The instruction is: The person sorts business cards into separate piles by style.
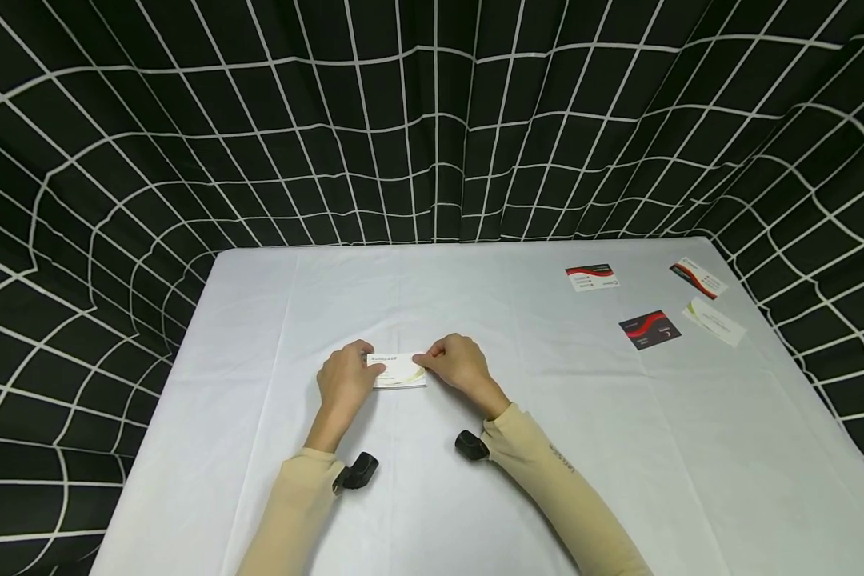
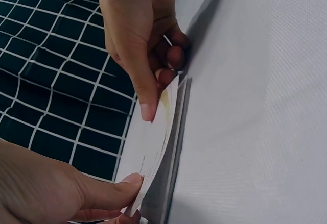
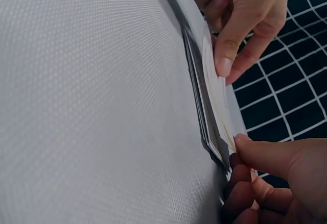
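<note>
both hands meet at the middle of the white-covered worktop (image 1: 475, 496), over a small stack of cards (image 1: 399, 371). left hand (image 1: 344, 381) pinches the stack's left end, thumb on top and fingers curled under; grip closed on the cards. right hand (image 1: 459, 364) pinches the right end the same way, thumb on top and fingertips tucked beneath; grip also closed on the cards. wrist views show the top card (image 2: 156, 150) bowed upward and lifted off the cards below, which lie flat against the cloth; the lower cards show a dark edge (image 3: 202, 106). top face is white with small print and a yellow-green swoosh at one corner. four loose cards lie well apart at the far right: a red-and-white card (image 1: 592, 277), a dark card with a red wave (image 1: 650, 330), a striped card (image 1: 698, 278) and a pale card (image 1: 714, 322). black grid-patterned curtain (image 1: 432, 120) encloses the worktop.
</note>
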The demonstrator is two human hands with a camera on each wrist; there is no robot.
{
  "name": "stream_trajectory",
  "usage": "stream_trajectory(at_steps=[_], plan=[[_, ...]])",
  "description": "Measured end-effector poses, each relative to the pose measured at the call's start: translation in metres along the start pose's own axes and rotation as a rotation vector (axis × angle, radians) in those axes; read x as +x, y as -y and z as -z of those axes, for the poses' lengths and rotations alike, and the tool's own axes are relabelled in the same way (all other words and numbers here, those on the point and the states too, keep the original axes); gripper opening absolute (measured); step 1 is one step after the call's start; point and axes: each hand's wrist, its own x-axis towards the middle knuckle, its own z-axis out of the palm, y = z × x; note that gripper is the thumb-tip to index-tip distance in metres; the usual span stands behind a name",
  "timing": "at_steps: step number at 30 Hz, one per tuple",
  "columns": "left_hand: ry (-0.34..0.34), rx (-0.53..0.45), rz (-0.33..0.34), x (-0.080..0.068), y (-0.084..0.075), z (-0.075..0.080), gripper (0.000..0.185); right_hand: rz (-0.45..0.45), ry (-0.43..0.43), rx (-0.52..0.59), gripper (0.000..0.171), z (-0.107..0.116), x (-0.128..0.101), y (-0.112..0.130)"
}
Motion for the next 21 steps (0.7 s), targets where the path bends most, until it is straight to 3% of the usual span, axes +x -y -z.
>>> stream_trajectory(at_steps=[10, 21], plan=[[-0.044, 0.074, 0.018, 0.002, -0.001, -0.008, 0.043, 0.053, -0.057, -0.001, 0.026, -0.001, 0.001, -0.001], [-0.071, 0.073, 0.015, -0.002, -0.002, -0.014, 0.024, 0.072, -0.088, -0.015, 0.025, -0.002, 0.0, -0.002]])
